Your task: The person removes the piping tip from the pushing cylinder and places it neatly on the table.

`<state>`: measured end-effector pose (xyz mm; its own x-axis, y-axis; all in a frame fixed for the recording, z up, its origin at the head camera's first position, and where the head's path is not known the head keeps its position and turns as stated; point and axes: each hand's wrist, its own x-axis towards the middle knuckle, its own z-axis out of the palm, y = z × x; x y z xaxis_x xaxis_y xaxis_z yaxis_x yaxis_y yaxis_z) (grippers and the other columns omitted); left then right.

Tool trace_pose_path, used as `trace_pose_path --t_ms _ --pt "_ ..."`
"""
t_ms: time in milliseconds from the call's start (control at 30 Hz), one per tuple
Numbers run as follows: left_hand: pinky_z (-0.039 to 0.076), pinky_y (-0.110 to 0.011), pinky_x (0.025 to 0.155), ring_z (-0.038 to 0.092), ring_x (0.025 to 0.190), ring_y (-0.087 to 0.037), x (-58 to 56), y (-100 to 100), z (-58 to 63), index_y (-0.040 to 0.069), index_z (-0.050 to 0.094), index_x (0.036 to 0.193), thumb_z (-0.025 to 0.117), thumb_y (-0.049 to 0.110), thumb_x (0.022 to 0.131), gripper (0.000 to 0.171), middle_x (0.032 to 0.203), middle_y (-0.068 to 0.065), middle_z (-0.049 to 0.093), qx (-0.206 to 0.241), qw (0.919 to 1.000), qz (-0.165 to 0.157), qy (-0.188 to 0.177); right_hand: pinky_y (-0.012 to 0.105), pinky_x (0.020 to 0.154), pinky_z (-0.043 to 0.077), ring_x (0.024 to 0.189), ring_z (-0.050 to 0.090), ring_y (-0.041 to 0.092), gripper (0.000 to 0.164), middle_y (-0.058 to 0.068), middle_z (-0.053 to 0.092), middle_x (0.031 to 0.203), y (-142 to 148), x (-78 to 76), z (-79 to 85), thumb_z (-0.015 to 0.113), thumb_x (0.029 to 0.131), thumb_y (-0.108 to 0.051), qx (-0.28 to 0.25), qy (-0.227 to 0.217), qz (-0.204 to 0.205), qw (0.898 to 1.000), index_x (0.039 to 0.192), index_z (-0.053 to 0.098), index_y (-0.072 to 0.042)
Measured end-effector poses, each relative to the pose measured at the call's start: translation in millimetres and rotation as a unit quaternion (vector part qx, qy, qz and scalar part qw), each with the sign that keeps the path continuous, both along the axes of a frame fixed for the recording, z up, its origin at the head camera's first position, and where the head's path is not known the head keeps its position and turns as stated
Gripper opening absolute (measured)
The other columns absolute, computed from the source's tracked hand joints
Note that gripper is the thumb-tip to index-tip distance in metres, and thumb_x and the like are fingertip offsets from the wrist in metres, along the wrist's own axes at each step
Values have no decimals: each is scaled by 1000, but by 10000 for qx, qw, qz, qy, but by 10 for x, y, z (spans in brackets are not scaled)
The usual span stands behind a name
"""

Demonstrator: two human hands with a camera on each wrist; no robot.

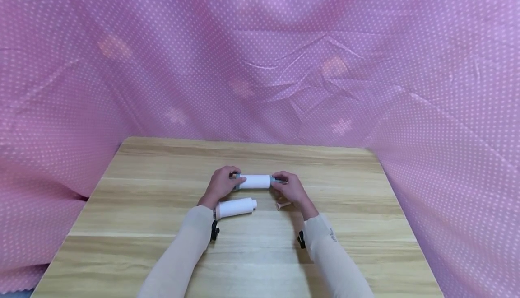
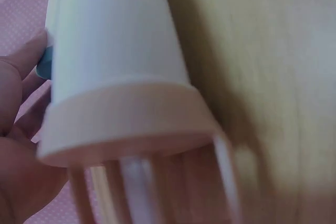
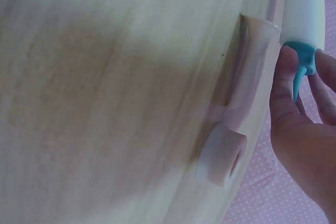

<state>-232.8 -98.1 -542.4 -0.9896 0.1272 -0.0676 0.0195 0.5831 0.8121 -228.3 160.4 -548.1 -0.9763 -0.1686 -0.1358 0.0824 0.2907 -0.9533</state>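
Note:
A white lint roller (image 1: 257,181) with teal ends lies crosswise between both hands. My left hand (image 1: 220,184) grips its left end, thumb over the edge of the white roll. At the other end my right hand (image 1: 291,188) pinches the teal end piece (image 3: 301,56), with the thumb on one side and fingers on the other. Nearer to me, beside my left wrist, is a second white roller (image 1: 236,207); its pink collar (image 2: 126,119) with prongs fills much of the left wrist view. A pale pink handle (image 3: 252,61) rests below my right hand.
Everything is on a wood-grain table (image 1: 162,253) with rounded far corners. Pink dotted cloth (image 1: 260,63) hangs behind the table and along both sides. Black wrist straps (image 1: 214,230) show at the sleeve cuffs.

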Motion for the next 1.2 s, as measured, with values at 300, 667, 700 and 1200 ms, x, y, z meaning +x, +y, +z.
trace_pose_path --t_ms 300,667,700,1200 --pt "50 -48 101 58 121 -29 73 4 275 9 69 126 74 32 95 39 132 -8 63 60 9998 -96 170 49 85 60 95 67 33 26 19 63 120 89 33 141 66 97 -3 -551 64 240 9982 123 64 2" --pt "50 -49 102 57 123 -26 251 -71 478 16 71 123 75 34 93 35 130 -3 64 269 9965 -525 588 36 82 61 89 69 23 29 22 64 116 212 134 238 66 97 0 -1041 466 589 9917 122 59 11" --pt "50 -49 102 57 123 -26 267 -85 493 16 71 123 76 33 93 35 130 -2 63 389 9957 -589 601 34 81 61 89 69 25 29 22 63 116 229 148 251 65 97 -1 -1065 498 625 9911 123 59 11" --pt "47 -46 101 58 113 -26 378 -128 525 13 64 133 78 26 91 46 127 -8 64 1889 9789 -661 405 35 81 61 84 69 23 27 23 62 117 317 273 456 65 97 -2 -1131 860 739 9871 122 58 8"
